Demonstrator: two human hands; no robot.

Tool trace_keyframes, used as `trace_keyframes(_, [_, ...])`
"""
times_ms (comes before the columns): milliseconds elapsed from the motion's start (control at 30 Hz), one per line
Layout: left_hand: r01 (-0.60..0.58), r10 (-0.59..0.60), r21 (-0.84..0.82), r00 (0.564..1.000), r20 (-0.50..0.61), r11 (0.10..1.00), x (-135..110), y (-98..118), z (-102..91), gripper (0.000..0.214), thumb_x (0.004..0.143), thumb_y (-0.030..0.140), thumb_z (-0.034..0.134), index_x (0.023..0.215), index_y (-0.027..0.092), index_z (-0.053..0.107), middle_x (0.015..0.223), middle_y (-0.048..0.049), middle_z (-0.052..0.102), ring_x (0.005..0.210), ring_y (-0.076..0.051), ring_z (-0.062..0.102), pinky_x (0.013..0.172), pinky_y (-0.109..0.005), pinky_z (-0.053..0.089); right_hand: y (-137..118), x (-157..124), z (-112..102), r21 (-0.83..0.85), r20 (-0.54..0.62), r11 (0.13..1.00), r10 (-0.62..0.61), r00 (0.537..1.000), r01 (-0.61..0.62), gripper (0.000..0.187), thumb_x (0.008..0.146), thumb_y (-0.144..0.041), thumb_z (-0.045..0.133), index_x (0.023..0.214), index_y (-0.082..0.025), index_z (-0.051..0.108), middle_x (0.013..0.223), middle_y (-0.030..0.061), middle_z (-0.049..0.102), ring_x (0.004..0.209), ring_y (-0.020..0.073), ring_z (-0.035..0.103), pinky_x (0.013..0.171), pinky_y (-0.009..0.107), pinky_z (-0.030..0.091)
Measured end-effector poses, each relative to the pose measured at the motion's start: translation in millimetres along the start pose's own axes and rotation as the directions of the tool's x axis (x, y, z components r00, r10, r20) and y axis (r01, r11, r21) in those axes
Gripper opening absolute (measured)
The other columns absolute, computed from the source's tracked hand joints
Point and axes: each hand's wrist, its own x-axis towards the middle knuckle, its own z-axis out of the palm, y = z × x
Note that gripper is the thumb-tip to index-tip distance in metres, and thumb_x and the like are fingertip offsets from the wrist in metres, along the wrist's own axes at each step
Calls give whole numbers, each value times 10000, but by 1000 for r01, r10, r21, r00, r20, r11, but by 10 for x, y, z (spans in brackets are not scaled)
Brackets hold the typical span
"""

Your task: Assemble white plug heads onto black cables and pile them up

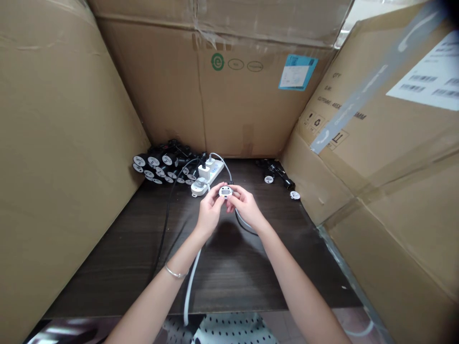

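A small round piece with a white face (225,192) and a greyish rectangle in its middle is held up over the table between both hands. My left hand (211,210) grips its left side with the fingertips, thumb along the lower edge. On the opposite side my right hand (245,205) pinches it, fingers curled behind. The back of the piece is hidden from me. Just behind the hands lies a white power strip (217,170) with plugs in it. A grey-white cable loops from there past my right hand.
Black cylinders with round white ends (167,161) are heaped at the back left. A few similar black parts (276,173) lie at the right. Cardboard walls (244,110) enclose the dark wooden table (287,267). A black cable (167,215) and a thick white cable (191,282) cross the tabletop.
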Motion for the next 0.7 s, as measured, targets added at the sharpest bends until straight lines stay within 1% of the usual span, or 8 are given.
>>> trace_keyframes(167, [-29, 29, 21, 999, -23, 999, -17, 12, 1, 408, 755, 232, 558, 1146, 116, 547, 1192, -128, 553, 1022, -212, 560, 847, -327, 472, 12, -7, 29, 91, -18, 996, -16, 1000, 18, 378, 691, -269, 602, 1034, -134, 521, 518, -54, 532, 407, 83, 488, 411, 203, 383])
trace_keyframes(300, [-66, 70, 65, 996, -50, 996, -29, 32, -12, 395, 750, 203, 553, 1136, 118, 568, 1165, -114, 577, 1000, -197, 576, 835, -291, 476, 27, -18, 71, 96, -46, 994, -45, 998, 50, 382, 700, -259, 603, 1055, -146, 514, 543, -50, 540, 416, 78, 493, 411, 197, 387])
trace_keyframes(433, [-70, 76, 93, 995, -65, 993, -22, 52, -21, 405, 745, 188, 551, 1143, 114, 570, 1168, -109, 578, 1022, -199, 570, 867, -289, 462, 37, -18, 93, 89, -37, 994, -62, 997, 65, 392, 707, -249, 602, 1076, -157, 508, 570, -47, 546, 447, 76, 501, 443, 201, 411])
trace_keyframes(600, [-36, 40, 77, 998, -45, 996, -9, 32, -41, 415, 771, 230, 532, 1169, 115, 557, 1195, -112, 559, 1077, -226, 541, 927, -342, 429, 24, -16, 83, 61, -22, 996, -66, 998, 67, 365, 736, -298, 580, 1059, -150, 496, 593, -34, 559, 474, 91, 531, 474, 214, 436])
trace_keyframes(700, [-88, 96, 157, 994, -44, 984, -16, 15, -43, 380, 807, 248, 498, 1161, 127, 567, 1206, -102, 552, 1109, -216, 521, 976, -349, 390, 28, -21, 77, 22, -41, 997, -78, 996, 79, 334, 781, -362, 535, 1036, -151, 493, 577, -32, 545, 470, 98, 533, 468, 217, 437])
